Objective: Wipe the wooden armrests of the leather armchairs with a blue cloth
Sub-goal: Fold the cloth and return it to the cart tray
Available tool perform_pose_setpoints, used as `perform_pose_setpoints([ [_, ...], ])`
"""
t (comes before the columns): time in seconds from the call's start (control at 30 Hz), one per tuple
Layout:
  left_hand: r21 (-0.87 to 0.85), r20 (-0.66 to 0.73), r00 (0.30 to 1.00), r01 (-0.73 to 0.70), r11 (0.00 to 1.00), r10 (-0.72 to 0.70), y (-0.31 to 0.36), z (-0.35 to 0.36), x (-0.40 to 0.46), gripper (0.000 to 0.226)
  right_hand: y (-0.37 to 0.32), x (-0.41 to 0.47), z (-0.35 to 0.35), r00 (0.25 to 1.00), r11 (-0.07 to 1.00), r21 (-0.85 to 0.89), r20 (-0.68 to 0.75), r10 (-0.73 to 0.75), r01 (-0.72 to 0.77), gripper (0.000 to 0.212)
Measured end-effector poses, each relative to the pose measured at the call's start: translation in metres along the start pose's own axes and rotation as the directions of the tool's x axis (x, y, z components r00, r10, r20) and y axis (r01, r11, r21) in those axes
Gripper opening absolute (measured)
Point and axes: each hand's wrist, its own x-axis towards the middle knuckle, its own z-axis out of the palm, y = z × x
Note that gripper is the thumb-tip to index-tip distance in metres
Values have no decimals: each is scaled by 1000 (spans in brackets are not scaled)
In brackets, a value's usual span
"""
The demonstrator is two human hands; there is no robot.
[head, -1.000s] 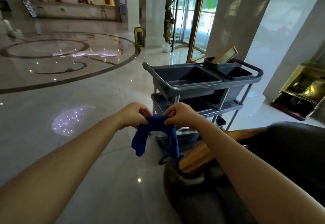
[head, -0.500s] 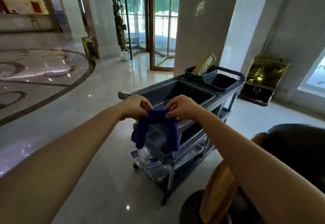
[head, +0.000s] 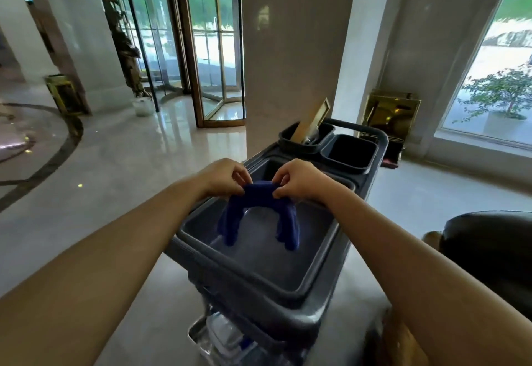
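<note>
Both hands, left hand (head: 223,177) and right hand (head: 299,178), pinch the blue cloth (head: 259,210), now hanging over the cart's (head: 259,276) top bin; armchair (head: 489,250) has slid rightward.

The leather armchair (head: 486,253) is cut by the right edge, its wooden armrest (head: 403,342) mostly hidden behind the right forearm (head: 426,273).
</note>
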Motion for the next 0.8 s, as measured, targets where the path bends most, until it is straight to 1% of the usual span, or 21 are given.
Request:
perform_pose_setpoints([
  [0.17,58,54,995,-82,995,79,-37,2,72,18,20,61,8,995,993,-67,-11,94,-95,25],
  [0.27,101,115,984,-147,984,135,-60,9,117,19,38,91,20,983,980,-86,-40,179,-182,25],
  [0.33,100,172,970,-192,976,173,-72,14,141,19,49,105,31,967,964,-81,-61,248,-252,25],
  [0.43,106,274,938,-247,963,210,-91,20,176,21,63,125,50,927,926,-67,-76,367,-372,25],
  [0.53,84,374,903,-257,963,209,-109,32,201,27,75,137,69,882,880,-57,-54,468,-471,28],
  [0.6,67,436,876,-262,963,207,-124,45,213,27,83,142,85,846,844,-55,-35,533,-534,30],
  [0.73,37,516,832,-260,965,204,-154,81,220,26,104,143,126,776,777,-35,37,629,-629,31],
  [0.8,49,559,805,-270,961,198,-170,101,217,26,112,140,150,738,743,-37,85,669,-669,32],
])
